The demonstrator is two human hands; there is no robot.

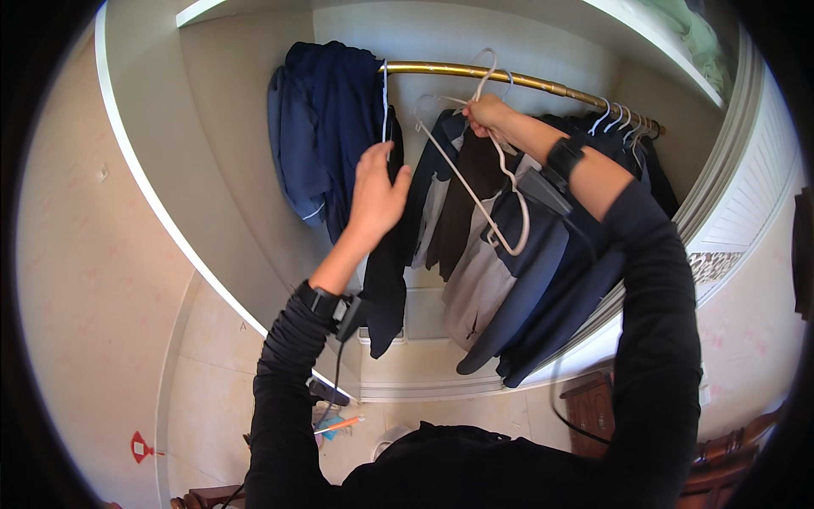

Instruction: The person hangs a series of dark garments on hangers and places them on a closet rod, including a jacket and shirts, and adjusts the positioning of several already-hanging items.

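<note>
In the head view, my right hand [488,116] is closed around pale plastic clothes hangers [523,223] just under the brass-coloured closet rod [432,67]. They carry no garment at their lower ends, which point down in front of the hanging jackets [486,280]. My left hand [379,191] is raised with fingers apart beside a black garment [386,299] and below a white hanger [385,102] on the rod. Whether its fingertips touch the garment or hanger is hard to tell. Dark blue clothes [337,114] hang at the rod's left end.
More hangers [613,118] with dark clothes crowd the rod's right end. A white shelf edge [661,54] runs above, holding pale green fabric [693,38]. The closet's left side panel [222,153] and right sliding-door frame [715,172] bound the space. Dark wooden furniture [585,407] stands lower right.
</note>
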